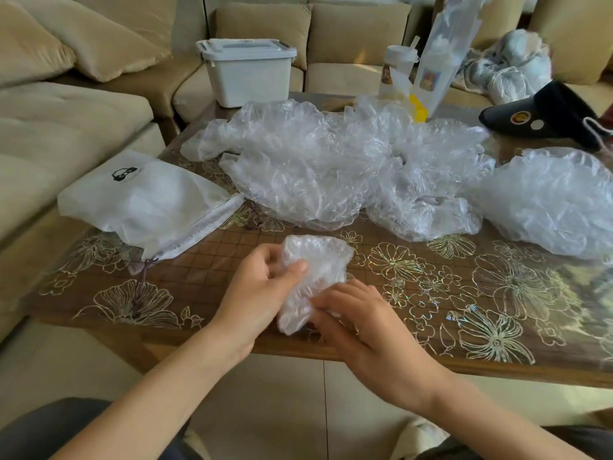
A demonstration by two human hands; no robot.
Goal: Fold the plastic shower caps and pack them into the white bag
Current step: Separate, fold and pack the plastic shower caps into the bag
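Observation:
A folded clear plastic shower cap [313,270] lies near the table's front edge, between my hands. My left hand [262,287] grips its upper left side, thumb on top. My right hand [361,323] pinches its lower right corner against the table. The white drawstring bag [142,200] lies at the left of the table, its mouth facing right. A heap of several unfolded clear shower caps [331,164] fills the middle of the table. Another bunch of caps [550,200] lies at the right.
The wooden table [464,293] has a floral transparent cover. At the back stand a white lidded bin [247,71], a tall clear packet [438,58], a cup [396,71] and a black visor cap [547,117]. Beige sofas surround the table.

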